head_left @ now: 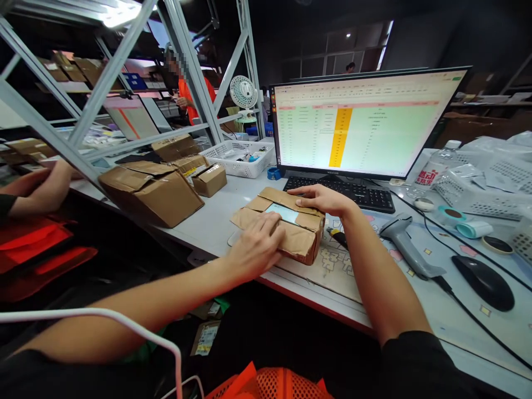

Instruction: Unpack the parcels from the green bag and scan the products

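A brown cardboard box (302, 239) with creased flaps sits at the front edge of the desk. On its top is a pale blue-white label (283, 213). My left hand (256, 241) lies over the near left part of the box, fingers bent together against the top by the label; their tips are partly hidden. From the far right corner, my right hand (322, 199) grips the same box, its thumb on top and fingers along the far edge. Just right of the box lies a yellow-and-black tool (337, 237), partly covered by my right forearm.
Behind the box stand a keyboard (369, 195) and monitor (366, 130). To the right are a barcode scanner (409, 246), mouse (482, 281) and tape rolls. Larger cartons (153, 191) and a white basket (241, 160) stand left, beside a metal frame. A co-worker's hand (45, 191) shows far left.
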A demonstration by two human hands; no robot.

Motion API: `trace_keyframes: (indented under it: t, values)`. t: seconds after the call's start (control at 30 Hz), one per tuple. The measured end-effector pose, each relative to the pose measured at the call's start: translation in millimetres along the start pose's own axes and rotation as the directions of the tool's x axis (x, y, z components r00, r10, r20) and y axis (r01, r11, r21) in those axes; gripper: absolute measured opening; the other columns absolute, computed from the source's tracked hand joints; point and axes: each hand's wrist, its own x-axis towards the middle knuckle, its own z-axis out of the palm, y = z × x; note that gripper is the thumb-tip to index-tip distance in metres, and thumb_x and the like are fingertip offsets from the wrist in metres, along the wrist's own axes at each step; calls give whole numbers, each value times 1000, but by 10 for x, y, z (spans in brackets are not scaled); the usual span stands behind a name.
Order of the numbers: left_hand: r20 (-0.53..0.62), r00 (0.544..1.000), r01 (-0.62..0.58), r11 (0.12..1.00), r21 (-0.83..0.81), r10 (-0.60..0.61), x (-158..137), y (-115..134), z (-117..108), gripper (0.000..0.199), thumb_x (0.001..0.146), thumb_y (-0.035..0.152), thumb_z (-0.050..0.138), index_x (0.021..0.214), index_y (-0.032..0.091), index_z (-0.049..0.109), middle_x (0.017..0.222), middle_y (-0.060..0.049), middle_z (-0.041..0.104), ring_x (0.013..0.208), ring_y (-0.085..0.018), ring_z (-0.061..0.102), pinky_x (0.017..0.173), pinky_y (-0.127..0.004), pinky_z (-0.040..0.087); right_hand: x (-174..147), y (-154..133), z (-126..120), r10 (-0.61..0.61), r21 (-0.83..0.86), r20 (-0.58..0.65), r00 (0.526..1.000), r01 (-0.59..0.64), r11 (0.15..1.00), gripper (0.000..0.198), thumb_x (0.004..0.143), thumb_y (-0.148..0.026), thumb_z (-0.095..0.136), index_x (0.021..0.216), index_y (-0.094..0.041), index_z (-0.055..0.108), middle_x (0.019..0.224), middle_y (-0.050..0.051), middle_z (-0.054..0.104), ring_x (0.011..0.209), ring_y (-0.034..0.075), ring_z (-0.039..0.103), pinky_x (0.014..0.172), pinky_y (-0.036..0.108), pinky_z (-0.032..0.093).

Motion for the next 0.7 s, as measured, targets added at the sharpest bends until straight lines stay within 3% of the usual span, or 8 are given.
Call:
trace_keyframes:
  t: [0.07,0.17,0.23,0.3,0.43,0.5,0.57,0.7]
  values:
    - [-110,993,-45,999,-30,42,-176,-1,129,22,98,32,68,107,14,59,148,-28,55,143,-45,54,123,-61,46,-41,-163,80,-12,-203,-39,999,4,979,54,93,-42,78,143,-23,74,126,9,79,109,27,73,99,40,59]
    - [-130,989,-77,994,-74,67,-251,-46,187,31,104,45,62,108,14,58,156,-29,51,149,-45,49,126,-63,43,-134,-453,256,-34,-591,-147,989,-61,804,43,95,-42,74,132,-21,80,129,14,77,114,33,71,102,43,54]
    - [-99,992,-87,991,-105,76,-239,-73,143,35,105,49,60,109,14,59,158,-30,50,151,-45,48,127,-62,42,-192,-594,359,-30,-718,-204,978,-129,684,46,91,-46,78,130,-21,81,131,16,74,116,35,69,99,44,53]
    - [-80,994,-87,985,-150,76,-224,-92,51,39,105,53,61,109,15,60,159,-28,51,151,-44,48,126,-60,42,-225,-646,395,-44,-738,-241,969,-154,657,44,90,-46,78,128,-22,81,125,14,76,110,34,69,93,41,53]
    - [38,998,-33,960,-279,46,-173,-163,-248,36,108,54,51,107,19,61,157,-21,56,138,-38,61,114,-54,53,-192,-495,249,-196,-549,-346,917,-29,836,33,99,-41,58,100,-18,82,90,7,76,83,22,64,77,33,48]
    - [131,991,54,953,-299,-15,-76,-248,-417,29,111,40,41,113,19,61,154,-18,59,132,-33,66,107,-48,56,-140,-345,150,-117,-294,-343,932,12,956,41,94,-54,61,89,-17,77,78,5,70,71,19,58,64,30,43]
    - [230,971,122,959,-254,-62,96,-357,-553,26,106,26,42,125,20,60,152,-15,60,126,-30,68,103,-43,56,-86,-194,97,25,-22,-278,960,-32,999,51,81,-68,71,82,-17,73,71,3,65,64,17,53,56,28,37]
    - [471,882,49,988,-146,26,562,-521,-626,74,87,16,68,157,27,48,153,-10,62,121,-28,69,101,-39,55,-26,9,118,112,177,-261,959,-66,982,58,63,-73,84,76,-17,73,66,1,63,61,14,48,55,27,35]
